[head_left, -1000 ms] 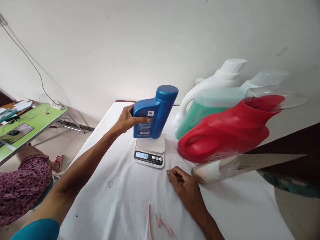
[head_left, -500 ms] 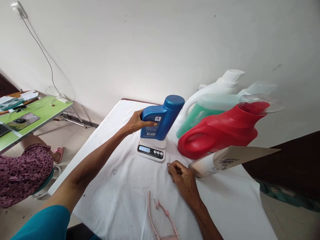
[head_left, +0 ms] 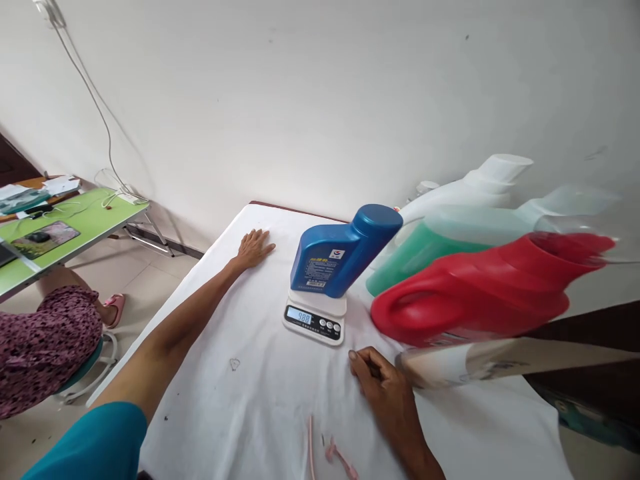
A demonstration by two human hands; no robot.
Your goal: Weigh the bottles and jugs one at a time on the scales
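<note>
- White cloth (head_left: pixel 260 400) covers the table in front of you, with a plain white wall behind it.
- Your left hand (head_left: pixel 253 248) lies flat on the cloth at about 10 o'clock from the scale, fingers spread, holding nothing and well apart from the bottle.
- Your right hand (head_left: pixel 383 380) rests on the cloth at 5 o'clock from the scale, fingers curled loosely inward; you cannot tell whether anything sits inside them.
- A small white digital kitchen scale (head_left: pixel 315 317) stands near the middle of the table, its display lit.
- A blue plastic bottle with a blue cap (head_left: pixel 336 252) stands alone on the scale's platform, touched by neither hand.
- At 3 o'clock from the bottle a large red plastic jug with a handle (head_left: pixel 475 293) crowds close; a green jug (head_left: pixel 445 243) and a white jug (head_left: pixel 480 183) stand behind it toward the wall.
- A pale, blurred cylindrical container (head_left: pixel 495 357) lies just beside your right hand, at its 3 o'clock.
- Thin pink strips (head_left: pixel 335 455) lie on the cloth at 6 o'clock.
- At 9 o'clock, beyond the table's edge, a person in a patterned garment (head_left: pixel 40 347) sits by a green folding table (head_left: pixel 75 230).
</note>
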